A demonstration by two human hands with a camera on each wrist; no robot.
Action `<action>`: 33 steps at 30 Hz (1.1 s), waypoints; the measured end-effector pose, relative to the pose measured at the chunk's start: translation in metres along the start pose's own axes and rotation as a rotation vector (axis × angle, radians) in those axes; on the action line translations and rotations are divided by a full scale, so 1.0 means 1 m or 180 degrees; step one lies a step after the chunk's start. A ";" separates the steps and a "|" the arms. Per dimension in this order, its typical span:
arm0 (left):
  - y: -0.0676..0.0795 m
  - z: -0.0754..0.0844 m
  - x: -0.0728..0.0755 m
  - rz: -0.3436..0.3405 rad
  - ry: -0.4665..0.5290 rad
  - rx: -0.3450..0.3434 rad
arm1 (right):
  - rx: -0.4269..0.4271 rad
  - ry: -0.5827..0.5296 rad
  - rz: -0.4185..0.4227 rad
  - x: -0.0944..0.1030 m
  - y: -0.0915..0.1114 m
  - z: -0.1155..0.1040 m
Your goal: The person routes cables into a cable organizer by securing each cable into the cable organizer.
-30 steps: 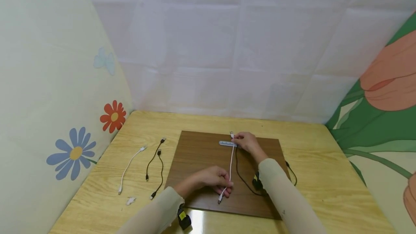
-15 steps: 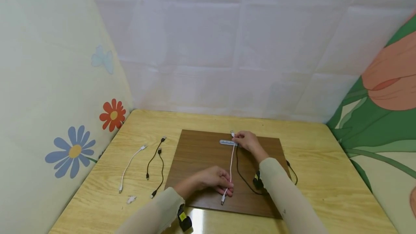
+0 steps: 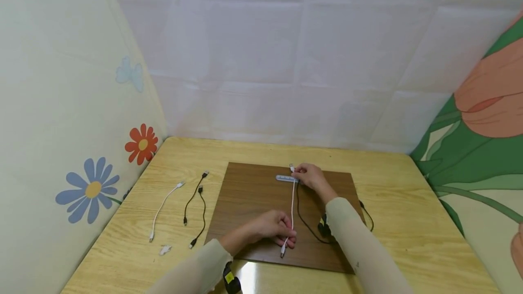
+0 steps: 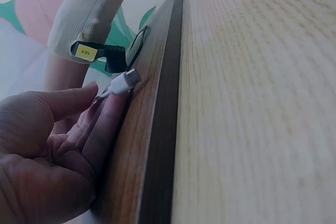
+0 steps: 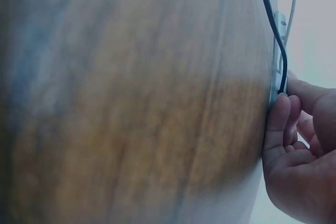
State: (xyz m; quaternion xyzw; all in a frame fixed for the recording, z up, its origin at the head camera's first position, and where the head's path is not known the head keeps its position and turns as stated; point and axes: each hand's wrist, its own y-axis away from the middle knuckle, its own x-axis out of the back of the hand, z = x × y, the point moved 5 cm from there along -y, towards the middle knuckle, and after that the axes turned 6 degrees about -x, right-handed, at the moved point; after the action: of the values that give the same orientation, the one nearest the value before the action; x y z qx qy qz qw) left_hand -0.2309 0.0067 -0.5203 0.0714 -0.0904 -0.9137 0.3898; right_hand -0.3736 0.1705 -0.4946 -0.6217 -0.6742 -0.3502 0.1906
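Observation:
A white USB cable (image 3: pixel 293 203) stretches lengthwise over the brown board (image 3: pixel 247 189) between both hands. My left hand (image 3: pixel 274 227) pinches it low down, with the small white plug (image 4: pixel 124 82) sticking out past thumb and fingers in the left wrist view. At the far end my right hand (image 3: pixel 309 176) pinches the cable just below its USB-A plug (image 3: pixel 292 167). That hand is at the right end of a pale blue cable clip strip (image 3: pixel 283 178) on the board. A black cable (image 3: pixel 300 216) runs up to the right fingertips beside the strip; they partly hide its end.
Left of the board lie another white cable (image 3: pixel 163 203), two short black cables (image 3: pixel 190 201) (image 3: pixel 204 212) and a small white scrap (image 3: pixel 165 250). The black cable's far part (image 3: pixel 367 214) hangs past the board's right edge onto the wooden table (image 3: pixel 412 221).
My left hand has shifted slightly right, swinging the cable's lower plug right, so the white cable now runs straighter up the board. The right hand stays by the strip.

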 end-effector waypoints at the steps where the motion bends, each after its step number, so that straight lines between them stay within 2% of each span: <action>1: 0.001 -0.001 0.000 -0.0004 0.0012 -0.0012 | 0.0001 -0.0005 0.0002 0.000 0.000 0.000; 5: 0.003 -0.003 -0.001 0.0056 0.0096 -0.0048 | 0.0034 0.0021 0.0017 -0.002 0.001 0.000; 12: 0.010 -0.008 -0.003 0.0503 0.0259 -0.0105 | 0.0020 0.0056 0.0003 -0.003 0.002 -0.001; 15: 0.013 -0.009 -0.003 0.0594 0.0283 -0.0144 | 0.0038 0.0068 0.0004 -0.003 0.002 -0.002; 24: 0.027 -0.007 0.001 0.0714 0.0096 -0.0141 | 0.0126 0.0123 -0.0026 -0.006 0.001 -0.002; 29: 0.033 -0.002 -0.002 0.0679 -0.0123 -0.0155 | 0.0182 0.0129 0.0004 -0.003 0.002 -0.002; 33: 0.036 0.006 -0.004 0.0618 -0.0421 -0.0200 | 0.0206 0.0121 -0.0002 -0.001 0.001 -0.001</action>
State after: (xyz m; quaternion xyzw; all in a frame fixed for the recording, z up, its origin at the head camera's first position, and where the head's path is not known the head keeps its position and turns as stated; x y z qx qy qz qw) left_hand -0.2046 -0.0140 -0.5060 -0.0104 -0.0938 -0.8768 0.4716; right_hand -0.3729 0.1688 -0.4945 -0.6082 -0.6816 -0.3400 0.2232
